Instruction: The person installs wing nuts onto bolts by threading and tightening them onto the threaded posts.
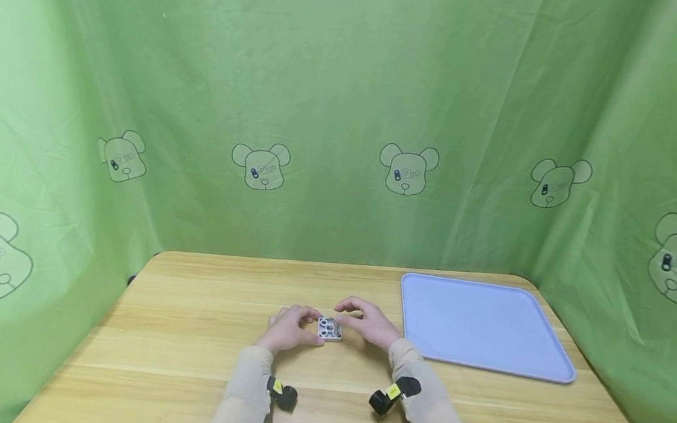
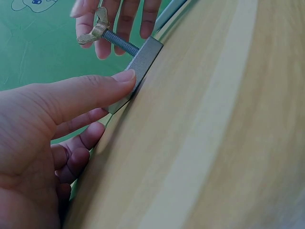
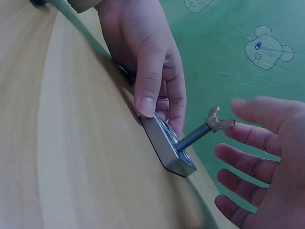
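Note:
A small grey metal block (image 1: 323, 337) rests on the wooden table, its top face marked with several round holes. My left hand (image 1: 290, 330) pinches its left side between thumb and fingers. From the far end of the block a threaded bolt (image 3: 193, 138) stands up, with a brass-coloured wing nut (image 3: 218, 122) at its top. Around the wing nut my right hand (image 1: 373, 324) has its fingers spread and loosely bent. In the right wrist view, the right thumb is apart from the nut and the index fingertip is right at one wing.
A light blue tray (image 1: 484, 326) lies on the right side of the wooden table (image 1: 188, 332). Green curtains (image 1: 347, 94) with bear-head prints surround the table at the back and both sides. Black camera mounts sit on both wrists.

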Demonstrator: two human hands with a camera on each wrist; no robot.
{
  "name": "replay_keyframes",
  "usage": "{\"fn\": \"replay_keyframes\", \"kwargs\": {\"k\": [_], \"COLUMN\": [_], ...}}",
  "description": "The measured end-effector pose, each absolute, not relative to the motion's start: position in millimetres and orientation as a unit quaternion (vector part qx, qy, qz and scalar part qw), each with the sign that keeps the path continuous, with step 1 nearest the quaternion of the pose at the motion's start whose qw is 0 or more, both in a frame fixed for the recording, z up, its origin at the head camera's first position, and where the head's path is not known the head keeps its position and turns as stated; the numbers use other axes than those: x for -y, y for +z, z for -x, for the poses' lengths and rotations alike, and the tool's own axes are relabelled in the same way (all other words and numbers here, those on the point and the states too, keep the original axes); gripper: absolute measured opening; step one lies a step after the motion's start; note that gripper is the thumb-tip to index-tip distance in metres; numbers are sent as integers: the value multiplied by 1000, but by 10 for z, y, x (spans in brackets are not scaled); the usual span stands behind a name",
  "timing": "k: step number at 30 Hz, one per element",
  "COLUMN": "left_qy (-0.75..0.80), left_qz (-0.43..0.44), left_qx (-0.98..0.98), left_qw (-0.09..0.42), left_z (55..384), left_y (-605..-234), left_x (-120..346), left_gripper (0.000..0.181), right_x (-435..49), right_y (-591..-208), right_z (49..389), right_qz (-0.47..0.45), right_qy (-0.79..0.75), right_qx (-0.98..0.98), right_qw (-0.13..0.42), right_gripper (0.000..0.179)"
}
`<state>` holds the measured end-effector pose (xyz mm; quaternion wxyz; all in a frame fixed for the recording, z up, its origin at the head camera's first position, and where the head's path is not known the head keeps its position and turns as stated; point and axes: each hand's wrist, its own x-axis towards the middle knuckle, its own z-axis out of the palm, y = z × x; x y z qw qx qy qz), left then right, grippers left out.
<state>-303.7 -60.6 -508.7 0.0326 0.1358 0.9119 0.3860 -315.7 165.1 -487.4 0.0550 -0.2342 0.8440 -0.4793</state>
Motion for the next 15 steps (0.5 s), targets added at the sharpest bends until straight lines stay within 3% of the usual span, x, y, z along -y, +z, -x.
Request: {"fn": "replay_keyframes", "kwargs": {"k": [15], "left_qy": [384], "left_qz": [-142], "left_qx": [-912], "left_qw": [27], "left_z": [3043], "left_y": [-5097], "left_x": [601], "left_gripper": [55], "right_x": [-1673], "right_y": [-4878], "right_z": [3160], "right_qz": [264], "right_qy": [-492], "right_qx": [-827], "right_qw": [67], "right_gripper": [31]}}
